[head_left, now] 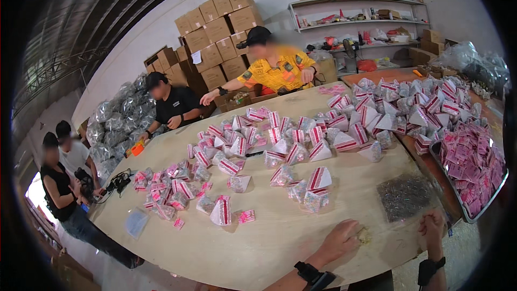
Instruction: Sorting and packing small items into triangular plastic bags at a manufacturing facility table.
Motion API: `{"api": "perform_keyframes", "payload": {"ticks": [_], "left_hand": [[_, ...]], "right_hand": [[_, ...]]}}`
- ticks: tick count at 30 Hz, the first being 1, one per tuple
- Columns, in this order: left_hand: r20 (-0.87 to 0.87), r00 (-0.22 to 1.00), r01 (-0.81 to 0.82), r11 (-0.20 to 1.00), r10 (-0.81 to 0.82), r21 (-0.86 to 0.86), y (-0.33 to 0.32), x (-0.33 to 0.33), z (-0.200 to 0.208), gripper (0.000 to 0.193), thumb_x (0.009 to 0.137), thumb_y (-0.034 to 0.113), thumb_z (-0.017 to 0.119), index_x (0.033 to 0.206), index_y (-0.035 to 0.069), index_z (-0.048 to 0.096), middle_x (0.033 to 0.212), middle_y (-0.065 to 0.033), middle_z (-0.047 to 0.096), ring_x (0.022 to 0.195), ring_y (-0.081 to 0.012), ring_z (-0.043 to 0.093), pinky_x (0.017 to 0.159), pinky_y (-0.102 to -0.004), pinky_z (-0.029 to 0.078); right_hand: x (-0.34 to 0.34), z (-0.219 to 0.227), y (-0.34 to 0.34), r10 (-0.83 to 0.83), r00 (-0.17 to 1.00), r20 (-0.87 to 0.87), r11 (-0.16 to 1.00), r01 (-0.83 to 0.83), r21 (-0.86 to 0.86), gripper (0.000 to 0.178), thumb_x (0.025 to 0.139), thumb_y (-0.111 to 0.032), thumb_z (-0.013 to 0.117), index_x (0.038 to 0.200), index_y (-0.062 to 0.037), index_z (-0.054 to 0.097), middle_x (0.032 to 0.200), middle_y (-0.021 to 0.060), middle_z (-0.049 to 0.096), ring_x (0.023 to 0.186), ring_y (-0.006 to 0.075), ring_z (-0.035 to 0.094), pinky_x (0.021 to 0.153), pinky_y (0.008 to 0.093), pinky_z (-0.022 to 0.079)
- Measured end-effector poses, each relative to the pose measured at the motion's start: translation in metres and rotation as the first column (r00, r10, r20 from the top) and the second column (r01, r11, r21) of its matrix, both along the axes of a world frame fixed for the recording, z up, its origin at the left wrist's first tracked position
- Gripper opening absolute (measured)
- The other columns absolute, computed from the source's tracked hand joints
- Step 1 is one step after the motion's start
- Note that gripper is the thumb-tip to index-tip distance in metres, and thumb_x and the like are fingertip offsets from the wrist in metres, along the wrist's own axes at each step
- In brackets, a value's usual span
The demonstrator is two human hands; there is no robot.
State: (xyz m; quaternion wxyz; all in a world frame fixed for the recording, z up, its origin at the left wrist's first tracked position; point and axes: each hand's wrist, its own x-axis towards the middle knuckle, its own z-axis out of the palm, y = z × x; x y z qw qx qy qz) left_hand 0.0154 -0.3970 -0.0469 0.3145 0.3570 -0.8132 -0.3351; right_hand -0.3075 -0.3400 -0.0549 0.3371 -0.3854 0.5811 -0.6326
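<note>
Left hand (342,240): low over the near side of the table (264,256), fingers partly curled, tips at a small patch of yellowish bits (365,235) on the board. Can't tell if any are pinched. Right hand (432,223): fingers folded in, at the near right edge of the table, near the clear flat bag (404,196). Can't tell whether it has hold of anything.

Containers:
- Clear flat bag: lies on the table beyond the hands, packed with thin dark pieces; too fine to identify.
- Tray (450,184): right of the right hand, pale rim, heaped with pink packets (469,161).
- Filled pouches (320,179): clear, with white-and-red cards, pale contents with coloured specks. Big heap far right, more spread across the middle, a cluster on the left. Some stand, some lie tipped.
- Loose pink packet (246,216): flat on the board, just beside a pouch.
- Translucent container (136,222): left edge of the table, contents unclear.
- Cartons (218,29): stacked against the back wall, contents hidden.
- Large clear sacks (116,124): piled behind the far left side, silvery, contents unreadable.

Two co-workers, one in a yellow shirt (283,70), one in a black shirt (177,103), are across the table.
</note>
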Motion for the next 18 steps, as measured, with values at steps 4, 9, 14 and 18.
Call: {"api": "perform_keyframes", "payload": {"ticks": [4, 9, 14, 18], "left_hand": [[-0.014, 1.0, -0.002, 1.0, 0.002, -0.006, -0.001, 0.001, 0.001, 0.048, 0.079, 0.024, 0.054, 0.12, 0.002, 0.042, 0.123, -0.0187, 0.042, 0.118, -0.0303, 0.037, 0.1, -0.0352, 0.028], [-0.023, 1.0, -0.004, 1.0, 0.003, -0.012, -0.003, 0.002, -0.003, 0.047, 0.079, 0.025, 0.055, 0.119, 0.002, 0.044, 0.122, -0.0188, 0.043, 0.117, -0.0305, 0.038, 0.099, -0.0349, 0.028], [-0.043, 0.998, -0.047, 0.998, 0.045, -0.05, -0.002, 0.001, -0.005, 0.042, 0.079, 0.023, 0.055, 0.115, 0.003, 0.048, 0.121, -0.0174, 0.045, 0.114, -0.0298, 0.042, 0.097, -0.0348, 0.032], [-0.012, 0.996, -0.094, 0.991, 0.093, -0.098, 0.001, 0.0, -0.001, 0.039, 0.078, 0.021, 0.055, 0.113, 0.004, 0.049, 0.119, -0.0167, 0.047, 0.111, -0.0292, 0.044, 0.095, -0.0344, 0.035]], "right_hand": [[-0.003, -0.001, 0.0, 0.008, 1.0, -0.017, 1.0, -0.008, -0.001, 0.012, 0.082, -0.002, 0.042, 0.081, -0.0035, 0.054, 0.062, 0.0046, 0.054, 0.043, 0.0088, 0.051, 0.034, 0.0188, 0.036], [0.006, 0.015, 0.003, 0.026, 0.999, -0.019, 1.0, -0.026, -0.005, 0.011, 0.083, -0.003, 0.042, 0.079, -0.0044, 0.053, 0.063, 0.004, 0.054, 0.043, 0.0076, 0.05, 0.035, 0.0188, 0.035], [0.014, 0.026, 0.006, 0.042, 0.999, -0.005, 0.999, -0.042, -0.021, 0.013, 0.084, -0.003, 0.041, 0.077, -0.0041, 0.052, 0.064, 0.0041, 0.053, 0.044, 0.0069, 0.049, 0.036, 0.0192, 0.035], [0.01, 0.024, 0.004, 0.112, 0.991, -0.072, 0.991, -0.117, -0.066, 0.014, 0.084, -0.002, 0.039, 0.076, -0.0031, 0.052, 0.063, 0.0044, 0.053, 0.043, 0.0073, 0.048, 0.036, 0.0194, 0.035]]}}
